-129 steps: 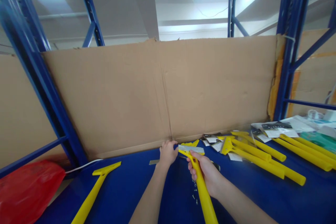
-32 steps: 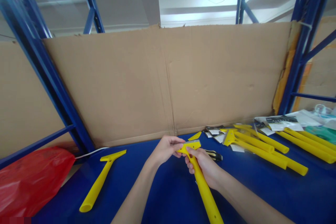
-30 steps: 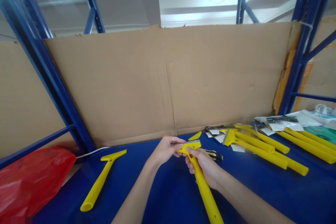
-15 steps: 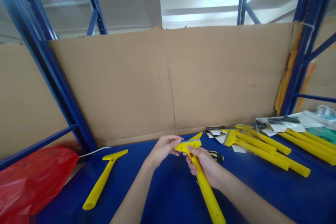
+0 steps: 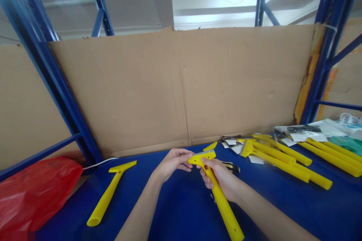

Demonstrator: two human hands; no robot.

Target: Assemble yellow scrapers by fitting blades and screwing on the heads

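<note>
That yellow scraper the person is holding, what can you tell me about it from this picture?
The yellow scraper looks like moulded plastic: a long round handle widening into a flat T-shaped head, where a thin grey metal blade sits along the top edge. It is held above the blue table, head pointing away, handle slanting back toward the person. The right hand grips the handle just below the head; the left hand touches the head's left end with its fingertips.

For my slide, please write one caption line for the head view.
Right hand grips a yellow plastic scraper while left hand touches its head.
</note>
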